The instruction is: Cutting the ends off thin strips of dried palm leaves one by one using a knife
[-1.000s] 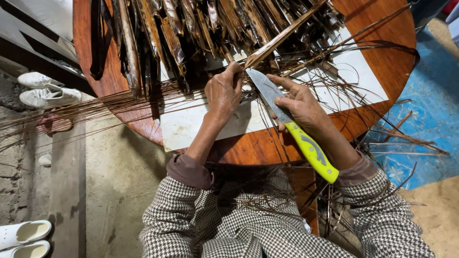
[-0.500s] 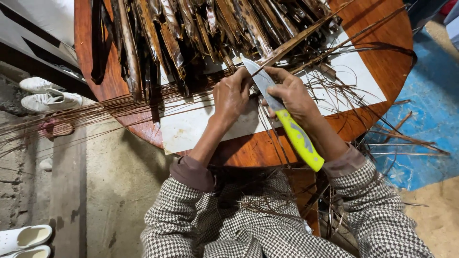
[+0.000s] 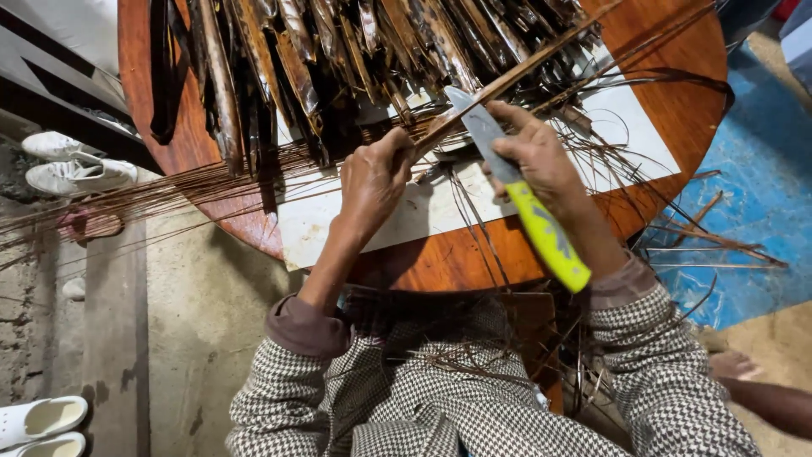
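My left hand pinches a long brown leaf strip that slants up to the right over the round wooden table. My right hand grips a knife with a yellow-green handle, its grey blade laid against the strip just right of the left fingers. Dark dried leaf strips are heaped on the far side of the table. A white sheet lies on the table under both hands.
Thin brown fibres fan out over the table's left edge. White shoes and white slippers lie on the concrete floor at left. A blue mat covers the floor at right. Loose fibres lie on my checked lap.
Both hands and the knife have shifted slightly up the strip; the blade sits further along it. The view has drifted a little.
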